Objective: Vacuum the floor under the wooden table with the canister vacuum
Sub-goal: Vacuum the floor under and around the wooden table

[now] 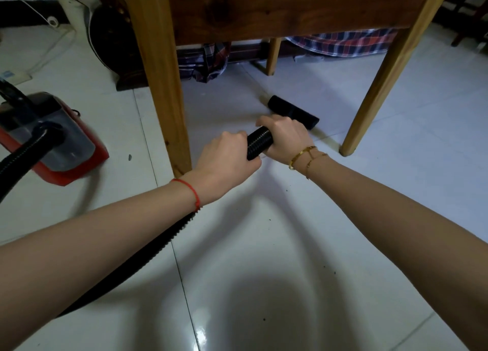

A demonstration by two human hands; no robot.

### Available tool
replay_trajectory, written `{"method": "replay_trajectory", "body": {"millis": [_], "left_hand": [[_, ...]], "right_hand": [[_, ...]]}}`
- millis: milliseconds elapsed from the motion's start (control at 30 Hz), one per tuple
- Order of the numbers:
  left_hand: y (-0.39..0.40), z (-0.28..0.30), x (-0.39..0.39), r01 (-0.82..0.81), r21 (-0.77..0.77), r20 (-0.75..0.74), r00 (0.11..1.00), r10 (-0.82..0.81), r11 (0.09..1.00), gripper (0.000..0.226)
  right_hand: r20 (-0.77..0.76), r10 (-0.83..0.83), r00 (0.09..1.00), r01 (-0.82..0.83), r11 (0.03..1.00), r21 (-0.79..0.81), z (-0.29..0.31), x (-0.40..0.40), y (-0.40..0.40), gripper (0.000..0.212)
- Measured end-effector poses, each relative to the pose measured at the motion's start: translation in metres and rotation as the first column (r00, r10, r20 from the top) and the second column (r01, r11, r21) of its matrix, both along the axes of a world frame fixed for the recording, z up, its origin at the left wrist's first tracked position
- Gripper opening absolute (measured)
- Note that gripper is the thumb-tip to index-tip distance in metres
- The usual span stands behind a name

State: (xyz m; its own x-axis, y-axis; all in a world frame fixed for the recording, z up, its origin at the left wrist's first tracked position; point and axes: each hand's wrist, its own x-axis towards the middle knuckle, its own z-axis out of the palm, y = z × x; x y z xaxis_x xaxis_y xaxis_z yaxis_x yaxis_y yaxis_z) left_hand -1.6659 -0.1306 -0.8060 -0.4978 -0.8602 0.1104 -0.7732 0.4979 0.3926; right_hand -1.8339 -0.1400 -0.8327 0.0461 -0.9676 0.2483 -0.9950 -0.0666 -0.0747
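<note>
Both hands are wrapped around the ribbed black hose (260, 142), the left hand (227, 160) just behind the right hand (286, 136), fingers curled tight on it. The nozzle (293, 111) lies on the floor (264, 258) under the worktop (277, 9), at about one o'clock from the hands. The hose looks light and bendy, so gripping close to the nozzle, as here, should steer it best. The red canister (50, 142) sits at nine o'clock, partly cut off. The nozzle's mouth is hidden, and small dark specks dot the near tiles.
</note>
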Motion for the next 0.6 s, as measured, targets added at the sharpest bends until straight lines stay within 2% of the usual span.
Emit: {"method": "replay_trajectory", "body": {"millis": [233, 600], "left_hand": [[-0.002, 0.014, -0.032, -0.004, 0.099, 0.002, 1.000, 0.004, 0.995, 0.020], [0.028, 0.110, -0.020, -0.012, 0.248, 0.024, 1.000, 0.006, 0.969, 0.015]], "right_hand": [[0.066, -0.017, 0.998, 0.007, 0.988, 0.155, 0.020, -0.026, 0.002, 0.024], [0.193, -0.021, 0.981, -0.045, 0.942, 0.334, 0.113, -0.010, 0.038, 0.024]]}}
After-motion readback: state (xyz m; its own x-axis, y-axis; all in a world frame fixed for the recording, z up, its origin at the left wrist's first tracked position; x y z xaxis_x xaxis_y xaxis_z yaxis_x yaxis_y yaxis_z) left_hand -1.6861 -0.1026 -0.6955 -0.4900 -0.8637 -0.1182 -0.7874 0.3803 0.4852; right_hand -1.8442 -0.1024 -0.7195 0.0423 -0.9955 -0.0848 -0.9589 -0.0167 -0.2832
